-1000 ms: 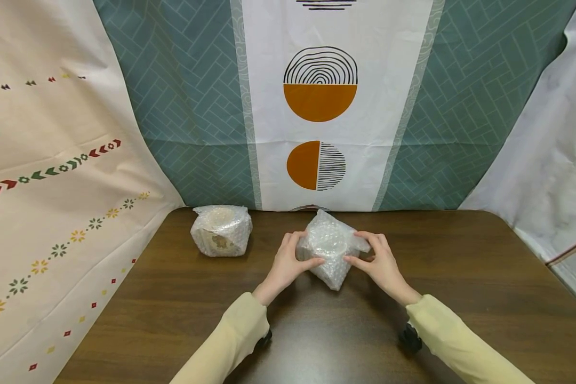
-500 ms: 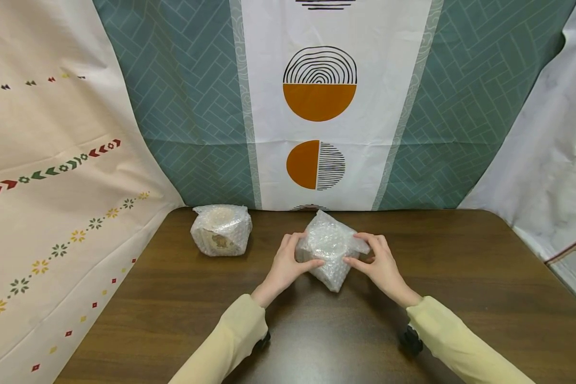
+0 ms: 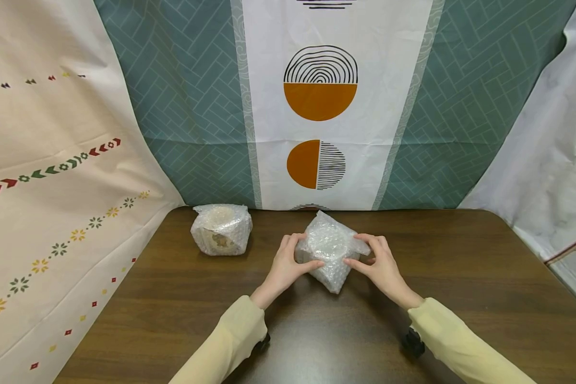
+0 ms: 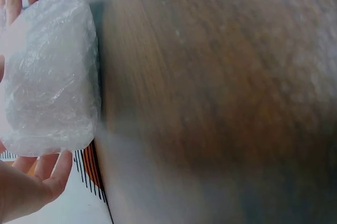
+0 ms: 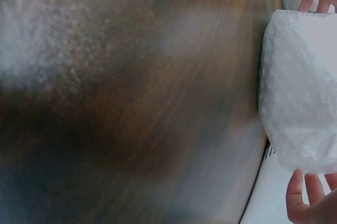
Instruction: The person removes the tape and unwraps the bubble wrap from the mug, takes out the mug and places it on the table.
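Brown wooden table (image 3: 326, 346), pale yellow sleeves (image 3: 235, 330) reaching over its near side from where I see it. Left hand (image 3: 284, 264) and right hand (image 3: 384, 266) grip a bubble-wrapped package (image 3: 329, 246) from opposite sides, thumbs nearest. Package sits on table between them. Second wrapped bundle (image 3: 222, 232) well left of the grip. Patterned cloth (image 3: 317, 128) hangs beyond.

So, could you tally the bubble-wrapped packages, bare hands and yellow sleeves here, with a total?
Bubble-wrapped packages: 2 (held package, untouched package)
Bare hands: 2 (left hand, right hand)
Pale yellow sleeves: 2 (left sleeve, right sleeve)
Total: 6
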Tool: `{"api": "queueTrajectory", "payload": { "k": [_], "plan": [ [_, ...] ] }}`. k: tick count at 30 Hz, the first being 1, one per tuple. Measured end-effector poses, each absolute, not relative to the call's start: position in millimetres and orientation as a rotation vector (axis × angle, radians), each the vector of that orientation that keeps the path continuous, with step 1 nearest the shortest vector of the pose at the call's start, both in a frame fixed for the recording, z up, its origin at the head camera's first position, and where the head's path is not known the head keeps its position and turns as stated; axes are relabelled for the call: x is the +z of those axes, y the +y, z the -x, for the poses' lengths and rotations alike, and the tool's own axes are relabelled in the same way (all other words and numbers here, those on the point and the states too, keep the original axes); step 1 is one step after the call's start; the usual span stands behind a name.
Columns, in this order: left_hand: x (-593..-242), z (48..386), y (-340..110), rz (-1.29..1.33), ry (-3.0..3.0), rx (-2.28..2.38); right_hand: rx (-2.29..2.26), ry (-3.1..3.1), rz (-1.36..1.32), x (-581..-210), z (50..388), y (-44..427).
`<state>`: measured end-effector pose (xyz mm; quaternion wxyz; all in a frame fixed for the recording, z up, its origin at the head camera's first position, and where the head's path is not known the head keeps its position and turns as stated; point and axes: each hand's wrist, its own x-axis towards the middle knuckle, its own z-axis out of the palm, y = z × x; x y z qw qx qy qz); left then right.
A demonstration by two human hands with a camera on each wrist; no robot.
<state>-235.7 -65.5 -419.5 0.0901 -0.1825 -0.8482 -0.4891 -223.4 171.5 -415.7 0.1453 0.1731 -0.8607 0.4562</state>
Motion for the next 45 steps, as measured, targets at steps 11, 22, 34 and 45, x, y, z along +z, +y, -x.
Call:
{"api": "queueTrajectory", "payload": {
  "k": [11, 22, 34, 45],
  "plan": [
    [-423, 237, -64, 0.528, -2.478, -1.51, 1.281, -2.528, -0.538, -403, 223, 179],
    [-423, 237, -64, 0.53, -2.476, -1.526, 1.131, -2.546, -0.572, -398, 221, 181],
    [-423, 237, -65, 0.527, -2.484, -1.527, 1.063, -2.458, -0.677, -391, 222, 172],
    [-422, 236, -65, 0.531, -2.492, -1.52, 1.075, -2.483, -0.751, -384, 228, 161]
  ]
}}
